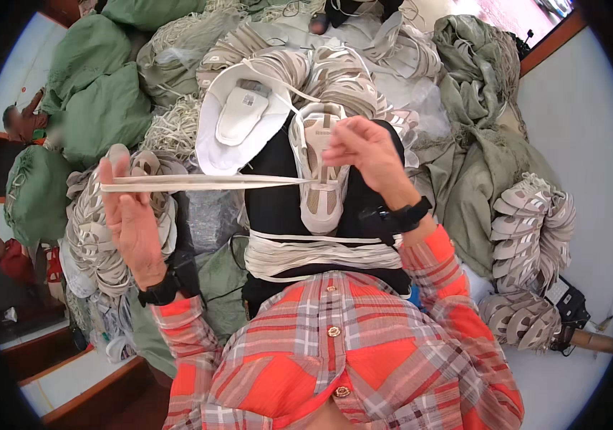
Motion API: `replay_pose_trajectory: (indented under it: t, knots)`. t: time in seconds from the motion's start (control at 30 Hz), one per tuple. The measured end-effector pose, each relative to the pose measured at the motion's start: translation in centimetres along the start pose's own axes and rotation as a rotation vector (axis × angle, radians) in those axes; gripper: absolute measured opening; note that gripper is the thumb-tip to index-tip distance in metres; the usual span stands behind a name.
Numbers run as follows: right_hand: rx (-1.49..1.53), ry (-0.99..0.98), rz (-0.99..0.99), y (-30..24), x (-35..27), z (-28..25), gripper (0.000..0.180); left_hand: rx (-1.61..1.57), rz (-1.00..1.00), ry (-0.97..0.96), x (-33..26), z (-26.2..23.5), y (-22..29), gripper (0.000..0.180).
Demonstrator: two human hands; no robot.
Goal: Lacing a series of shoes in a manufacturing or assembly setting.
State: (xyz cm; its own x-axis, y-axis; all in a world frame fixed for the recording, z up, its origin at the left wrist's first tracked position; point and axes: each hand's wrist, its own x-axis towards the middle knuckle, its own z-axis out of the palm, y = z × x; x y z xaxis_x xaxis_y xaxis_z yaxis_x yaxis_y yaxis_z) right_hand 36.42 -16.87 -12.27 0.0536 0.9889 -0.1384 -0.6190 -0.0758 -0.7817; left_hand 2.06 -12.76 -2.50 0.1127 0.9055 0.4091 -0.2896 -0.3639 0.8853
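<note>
A beige and white shoe upper [319,154] lies across my lap with its toe toward me. From its lower eyelets a flat off-white shoelace [213,183] runs taut to the left in two strands. The far end of the lace is looped round the fingers of my left hand [133,226], which pulls it out to the side. Over the right edge of the upper is my right hand [369,154], thumb and fingertips pinched together. Whatever that pinch holds, if anything, is too small to make out. More off-white laces [321,258] lie bundled across my lap.
A white bowl-like piece with a pale insole [242,115] sits left of the upper. Stacked shoe uppers [339,79] stand beyond it, with others [528,229] at the right. Green sacks [99,107] crowd the left. Two other people [20,269] show at the far left.
</note>
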Motion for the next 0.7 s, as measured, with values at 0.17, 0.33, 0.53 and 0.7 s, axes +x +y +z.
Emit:
replay_pose_trajectory:
  t: [0.17,0.33,0.53,0.7]
  knots:
    - [0.004,0.107,-0.395,-7.7,-3.4,-14.9,0.01,0.497,-0.369,-0.092,-2.5,-2.1,-1.2,0.029]
    - [-0.159,0.854,-0.679,-27.1,-22.8,-46.0,0.027,0.42,-0.631,-0.584,-1.4,4.9,-8.2,0.021]
    - [-1.294,1.232,-0.723,-51.7,-43.2,-46.6,0.05,0.18,-0.635,-0.805,-2.7,8.4,-15.8,0.026]
    - [-1.295,1.27,-0.588,-46.5,-41.7,-49.0,0.057,0.629,-0.218,-0.928,-2.5,12.5,-12.9,0.032]
